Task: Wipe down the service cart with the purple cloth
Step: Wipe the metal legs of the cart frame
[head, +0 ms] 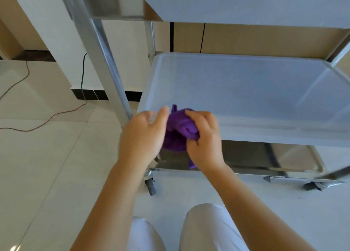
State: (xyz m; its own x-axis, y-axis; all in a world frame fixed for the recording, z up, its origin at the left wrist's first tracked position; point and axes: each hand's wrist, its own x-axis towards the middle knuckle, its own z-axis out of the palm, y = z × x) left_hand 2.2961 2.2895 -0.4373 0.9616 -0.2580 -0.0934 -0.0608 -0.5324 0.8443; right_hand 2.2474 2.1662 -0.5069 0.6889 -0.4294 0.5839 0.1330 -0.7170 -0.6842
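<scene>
The service cart has a steel frame [106, 61] and pale plastic trays. Its middle tray [236, 91] fills the centre of the head view, and a steel bottom shelf [265, 159] lies below it. A bunched purple cloth [180, 131] sits at the middle tray's near left corner, partly hanging over the front edge. My right hand [204, 137] grips the cloth, fingers curled over it. My left hand [144, 135] is against the cloth's left side with fingers fairly straight, blurred by motion. The cloth's lower part is hidden behind both hands.
The cart's upper tray [246, 4] overhangs at the top. Caster wheels [150, 184] stand on the tiled floor. Thin cables [56, 114] trail across the floor at left, near a white wall with a dark skirting. My knees [204, 228] are at the bottom.
</scene>
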